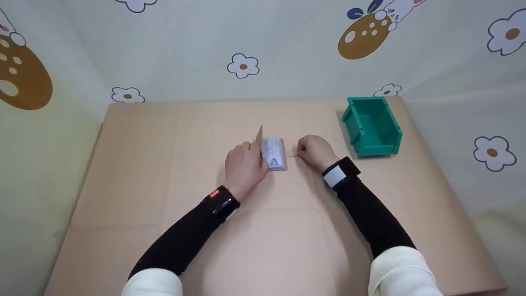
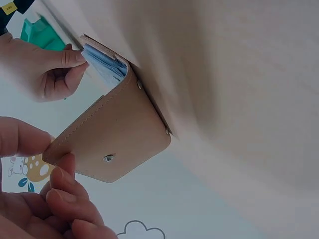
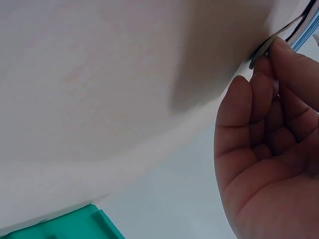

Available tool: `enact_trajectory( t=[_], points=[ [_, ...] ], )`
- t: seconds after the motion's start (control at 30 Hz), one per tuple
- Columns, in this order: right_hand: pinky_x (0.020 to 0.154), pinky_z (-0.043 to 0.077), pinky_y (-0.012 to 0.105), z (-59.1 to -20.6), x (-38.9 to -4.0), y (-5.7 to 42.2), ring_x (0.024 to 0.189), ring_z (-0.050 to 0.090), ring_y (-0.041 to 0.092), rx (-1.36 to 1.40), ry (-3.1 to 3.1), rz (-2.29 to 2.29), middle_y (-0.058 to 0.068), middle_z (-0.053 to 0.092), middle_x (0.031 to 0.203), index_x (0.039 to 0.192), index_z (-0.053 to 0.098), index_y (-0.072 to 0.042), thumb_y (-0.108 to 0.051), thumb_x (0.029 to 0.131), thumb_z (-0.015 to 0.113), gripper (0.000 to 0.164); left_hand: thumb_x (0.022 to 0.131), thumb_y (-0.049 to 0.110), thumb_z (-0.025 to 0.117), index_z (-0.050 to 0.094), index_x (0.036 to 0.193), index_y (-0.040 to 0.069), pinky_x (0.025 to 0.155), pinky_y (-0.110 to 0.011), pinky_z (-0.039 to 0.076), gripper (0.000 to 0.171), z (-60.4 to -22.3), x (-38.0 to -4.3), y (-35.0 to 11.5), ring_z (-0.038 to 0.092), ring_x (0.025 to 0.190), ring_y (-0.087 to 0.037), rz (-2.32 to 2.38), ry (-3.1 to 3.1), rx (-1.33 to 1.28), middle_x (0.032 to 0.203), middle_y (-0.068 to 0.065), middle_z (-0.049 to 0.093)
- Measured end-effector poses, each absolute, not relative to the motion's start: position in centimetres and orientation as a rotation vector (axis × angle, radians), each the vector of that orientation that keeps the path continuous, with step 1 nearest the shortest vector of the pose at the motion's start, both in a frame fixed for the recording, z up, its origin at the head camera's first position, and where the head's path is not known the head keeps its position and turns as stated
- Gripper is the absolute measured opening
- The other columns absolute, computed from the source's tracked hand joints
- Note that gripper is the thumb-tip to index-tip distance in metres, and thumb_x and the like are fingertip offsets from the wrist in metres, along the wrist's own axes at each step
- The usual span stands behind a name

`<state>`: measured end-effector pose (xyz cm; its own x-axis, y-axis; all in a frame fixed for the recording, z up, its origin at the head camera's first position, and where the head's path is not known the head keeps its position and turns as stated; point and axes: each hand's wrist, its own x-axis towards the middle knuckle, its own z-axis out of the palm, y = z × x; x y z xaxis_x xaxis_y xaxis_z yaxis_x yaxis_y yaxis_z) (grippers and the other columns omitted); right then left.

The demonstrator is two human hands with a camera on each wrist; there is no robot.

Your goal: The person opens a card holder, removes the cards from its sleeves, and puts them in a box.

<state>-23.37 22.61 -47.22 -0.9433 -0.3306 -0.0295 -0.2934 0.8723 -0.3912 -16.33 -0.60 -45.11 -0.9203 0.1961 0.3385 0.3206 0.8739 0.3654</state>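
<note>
A small tan leather card holder stands open on the table, with plastic-looking sleeves inside. My left hand pinches the edge of its raised cover between thumb and fingers. On that cover sits a metal snap button. To the right of the holder, my right hand pinches a thin strap that runs out from the holder's right side. The right wrist view shows thumb and forefinger closed on the strap's end; the other fingers are curled.
A green plastic bin stands at the table's back right, beyond my right hand. The table has a brown, creased covering. Pale patterned curtains hang behind it and along both sides.
</note>
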Motion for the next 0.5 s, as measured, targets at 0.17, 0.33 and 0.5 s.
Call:
enact_trajectory(
  t=[0.17, 0.33, 0.5],
  points=[
    [0.08, 0.049, 0.042, -47.3, -23.4, 22.6, 0.081, 0.061, 0.027, -0.52, 2.958, -0.577, 0.008, 0.065, 0.081, 0.075, 0.069, -0.007, -0.004, 0.083, 0.073, 0.009, 0.084, 0.016, 0.065, 0.064, 0.086, 0.003, 0.059, -0.04, 0.044, 0.014, -45.3, -16.0, -1.6, 0.055, 0.067, -0.026, -0.61, -2.752, -0.352, 0.076, -0.008, 0.057],
    [0.08, 0.049, 0.042, -47.5, -23.5, 22.6, 0.081, 0.061, 0.028, -0.516, 2.965, -0.586, 0.008, 0.066, 0.081, 0.075, 0.069, -0.007, -0.004, 0.082, 0.074, 0.008, 0.081, 0.015, 0.065, 0.062, 0.081, 0.005, 0.058, -0.039, 0.044, 0.011, -45.3, -15.8, -2.8, 0.054, 0.066, -0.025, -0.69, -2.803, -0.298, 0.075, -0.006, 0.055],
    [0.08, 0.049, 0.042, -47.5, -23.4, 22.6, 0.082, 0.062, 0.028, -0.527, 2.973, -0.588, 0.008, 0.066, 0.082, 0.075, 0.069, -0.007, -0.005, 0.082, 0.074, 0.009, 0.08, 0.017, 0.065, 0.063, 0.083, 0.005, 0.06, -0.039, 0.044, 0.013, -45.4, -15.7, -3.8, 0.055, 0.068, -0.025, -0.836, -2.864, -0.197, 0.077, -0.006, 0.056]
  ],
)
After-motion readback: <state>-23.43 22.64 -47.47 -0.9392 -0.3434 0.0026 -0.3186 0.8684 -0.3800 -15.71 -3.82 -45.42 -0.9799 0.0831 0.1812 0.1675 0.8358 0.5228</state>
